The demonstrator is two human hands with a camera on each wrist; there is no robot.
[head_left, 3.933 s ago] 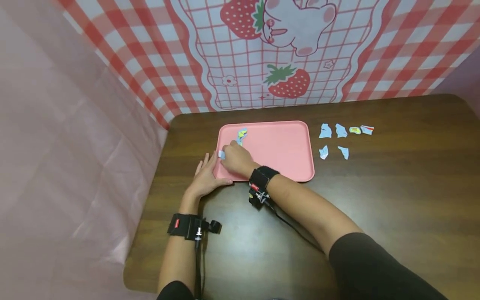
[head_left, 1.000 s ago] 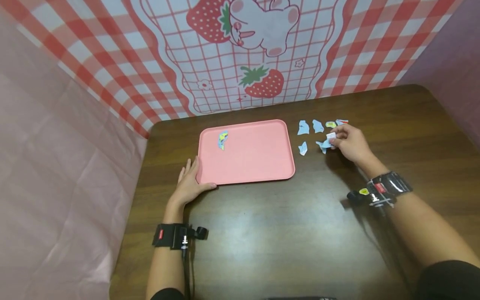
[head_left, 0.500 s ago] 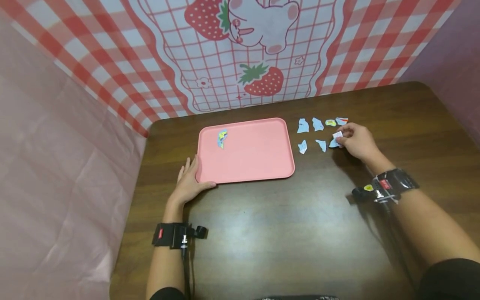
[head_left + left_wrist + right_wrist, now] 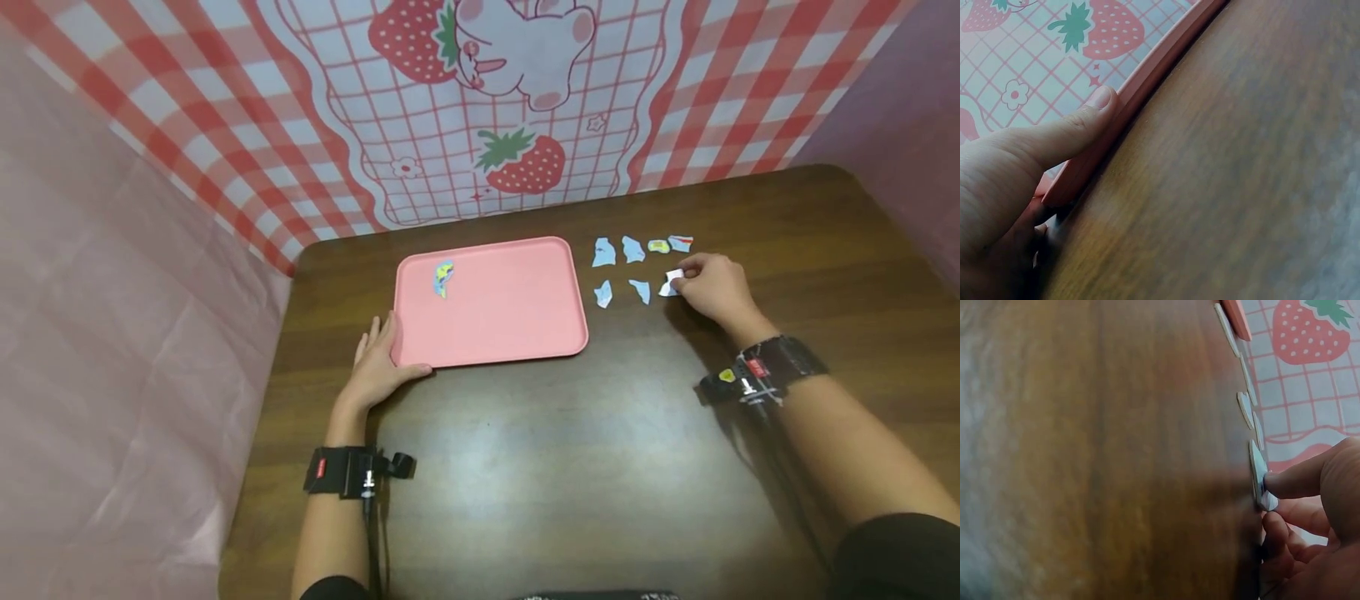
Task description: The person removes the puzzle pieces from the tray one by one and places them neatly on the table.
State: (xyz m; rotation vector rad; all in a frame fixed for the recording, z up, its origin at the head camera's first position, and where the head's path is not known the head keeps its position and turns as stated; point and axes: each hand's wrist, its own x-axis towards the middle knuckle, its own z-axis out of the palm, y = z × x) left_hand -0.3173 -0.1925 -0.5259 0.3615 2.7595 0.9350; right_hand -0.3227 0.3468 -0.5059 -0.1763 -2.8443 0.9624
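Note:
My right hand (image 4: 716,287) pinches a flat, irregular puzzle piece (image 4: 670,285), pale blue and white, at the right end of the near row of pieces. In the right wrist view, thumb and fingers are on this puzzle piece (image 4: 1259,475), low over the wood. My left hand (image 4: 375,367) lies around the near left corner of a pink tray (image 4: 495,308), its fingers straight along the left side and its thumb (image 4: 1102,100) along the front rim. Inside the tray, at upper left, lies a small joined cluster of yellow and blue pieces (image 4: 443,278).
Right of the tray, several loose pieces lie in two rows: blue ones (image 4: 603,252), a yellow one (image 4: 658,247) and a red-striped one (image 4: 681,243) behind, two more blue ones (image 4: 640,291) in front. A checked strawberry cloth (image 4: 525,158) hangs behind the brown table (image 4: 525,467).
My right hand has left the tray's left side and carried the puzzle piece right, to the loose pieces. It then shifted clear of its neighbour and lowered slightly. My left hand stays at the tray corner.

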